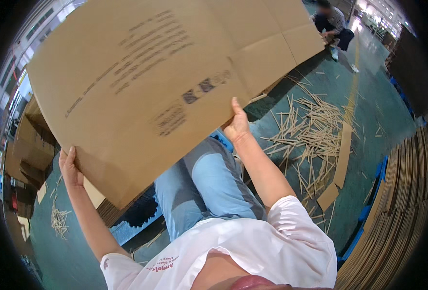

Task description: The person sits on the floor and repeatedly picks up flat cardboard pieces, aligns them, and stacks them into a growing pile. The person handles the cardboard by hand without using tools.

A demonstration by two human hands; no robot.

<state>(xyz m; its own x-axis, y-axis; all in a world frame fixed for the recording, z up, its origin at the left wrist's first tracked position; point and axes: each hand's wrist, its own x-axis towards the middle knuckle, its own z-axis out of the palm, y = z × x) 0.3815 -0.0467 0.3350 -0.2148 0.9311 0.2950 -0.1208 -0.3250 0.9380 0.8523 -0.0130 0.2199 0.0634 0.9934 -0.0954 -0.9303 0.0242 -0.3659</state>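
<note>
A large flat sheet of brown cardboard (127, 121), printed with dark text and symbols, is held up tilted in front of me. It looks like a flattened carton with crease lines toward its far right end. My left hand (70, 167) grips its left edge near the lower corner, thumb on the printed face. On the near right edge, my right hand (237, 126) is closed on the sheet with the thumb on top. The other fingers of both hands are mostly hidden behind the board. Under it, part of a cardboard stack (108, 212) shows.
Thin cardboard strips (315, 130) lie heaped on the green floor at right, with a smaller heap (59, 220) at left. A tall stack of flattened cardboard (392, 217) stands at right on a blue pallet (368, 208). Another person (333, 24) crouches at the far right. Cardboard boxes (32, 140) stand at left.
</note>
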